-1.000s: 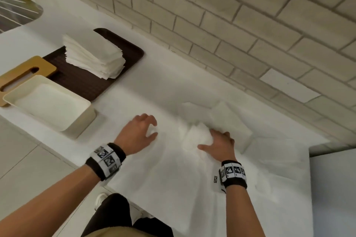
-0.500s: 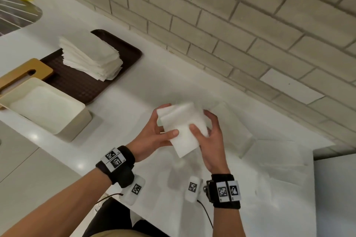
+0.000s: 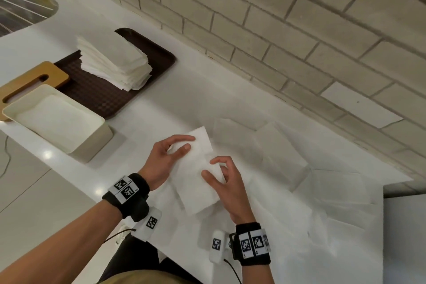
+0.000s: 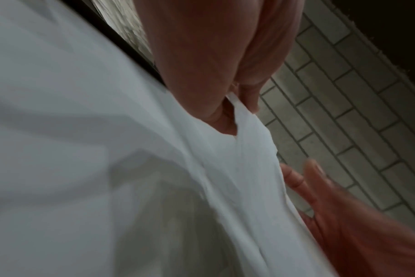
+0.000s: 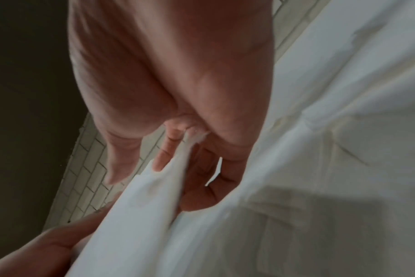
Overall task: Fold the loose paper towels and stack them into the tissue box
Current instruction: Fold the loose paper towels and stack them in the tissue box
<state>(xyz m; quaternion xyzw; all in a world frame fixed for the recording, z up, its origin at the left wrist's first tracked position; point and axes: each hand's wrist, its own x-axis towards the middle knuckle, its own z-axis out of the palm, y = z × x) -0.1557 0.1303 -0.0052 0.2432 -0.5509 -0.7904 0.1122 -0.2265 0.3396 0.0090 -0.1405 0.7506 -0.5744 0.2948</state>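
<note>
I hold one white paper towel (image 3: 196, 173) above the counter between both hands. My left hand (image 3: 169, 158) pinches its far left edge between thumb and fingers. My right hand (image 3: 222, 176) grips its right edge. The left wrist view shows the towel (image 4: 246, 150) caught under my left thumb. In the right wrist view the towel (image 5: 140, 211) runs between my right fingers. The cream tissue box (image 3: 99, 132) stands open at the left with towels inside. More loose towels (image 3: 283, 152) lie flat on the counter beyond my hands.
A dark brown tray (image 3: 101, 97) at the back left carries a stack of folded towels (image 3: 115, 62). A wooden lid (image 3: 20, 85) lies beside the box. The brick wall (image 3: 276, 30) runs along the counter's far edge. A sink rack (image 3: 20, 7) shows far left.
Both hands rose from the counter with one towel. They now hold it lower and longer, turned lengthwise, with the fingers shifted to its edges.
</note>
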